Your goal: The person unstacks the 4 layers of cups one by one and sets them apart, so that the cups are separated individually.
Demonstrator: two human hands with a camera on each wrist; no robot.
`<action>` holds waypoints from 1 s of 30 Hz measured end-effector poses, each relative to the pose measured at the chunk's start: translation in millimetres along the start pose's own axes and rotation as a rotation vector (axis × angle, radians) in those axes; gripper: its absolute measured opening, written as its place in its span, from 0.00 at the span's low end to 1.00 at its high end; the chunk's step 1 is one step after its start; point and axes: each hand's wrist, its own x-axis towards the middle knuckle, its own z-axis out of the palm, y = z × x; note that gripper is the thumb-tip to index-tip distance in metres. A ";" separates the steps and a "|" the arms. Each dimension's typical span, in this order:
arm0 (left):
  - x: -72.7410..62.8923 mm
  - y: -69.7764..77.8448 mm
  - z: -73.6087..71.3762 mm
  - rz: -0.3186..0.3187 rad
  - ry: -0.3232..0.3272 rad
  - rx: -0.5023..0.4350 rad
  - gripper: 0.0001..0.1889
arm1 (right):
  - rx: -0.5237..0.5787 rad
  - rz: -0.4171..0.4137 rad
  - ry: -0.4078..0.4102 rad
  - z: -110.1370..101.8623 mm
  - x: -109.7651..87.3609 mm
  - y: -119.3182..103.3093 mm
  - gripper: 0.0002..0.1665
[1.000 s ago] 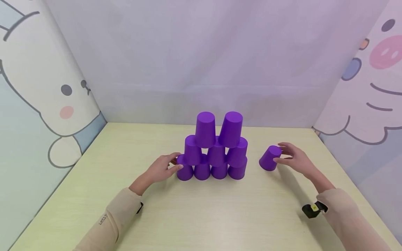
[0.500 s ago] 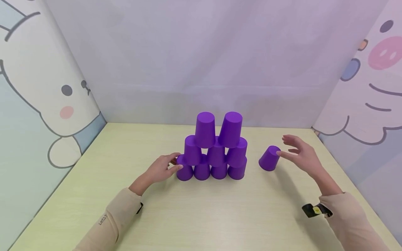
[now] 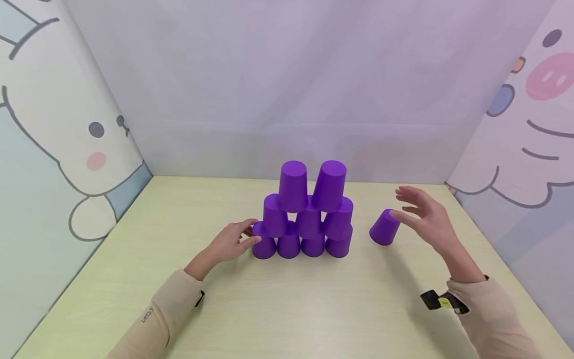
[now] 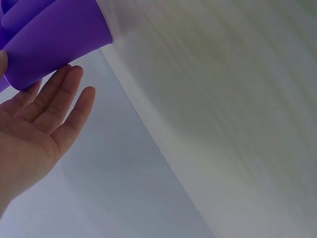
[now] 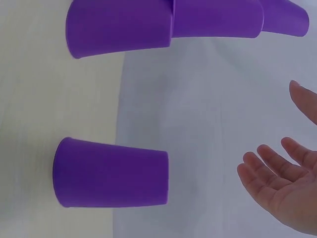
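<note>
Lone purple cup [image 3: 382,229] is stood narrow end up, long axis upright, right of cup stack [image 3: 309,219]. Right hand [image 3: 428,222], nearer, is held above and rightward, parted wide, nothing held. Stack's lower-left cup [image 3: 264,247] is loosely bracketed by left hand [image 3: 229,242].

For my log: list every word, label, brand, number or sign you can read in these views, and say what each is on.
"LETS", small dark lettering on the beige fabric left sleeve; punctuation and anything after it are unclear.
Unreadable: a tiny mark on the yellow label of the black wrist device by the right sleeve.
None: no lettering shows on the visible sides of the purple tapered cups.
</note>
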 end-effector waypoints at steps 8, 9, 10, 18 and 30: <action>-2.5 0.8 -2.0 0.002 0.007 0.003 0.19 | 0.302 -0.069 0.035 18.7 5.5 -15.7 0.27; -2.5 0.8 -2.1 0.004 0.008 0.006 0.19 | 0.311 -0.068 0.034 20.8 7.0 -17.7 0.27; -2.4 0.8 -2.1 0.006 0.009 0.007 0.19 | 0.312 -0.066 0.031 22.9 8.8 -19.8 0.26; -2.0 0.7 -2.0 0.000 0.010 0.020 0.20 | 0.374 -0.082 -0.009 35.8 22.2 -35.0 0.25; -0.4 -0.3 -1.5 0.015 0.021 0.024 0.24 | 0.296 -0.126 -0.037 45.4 41.5 -57.3 0.26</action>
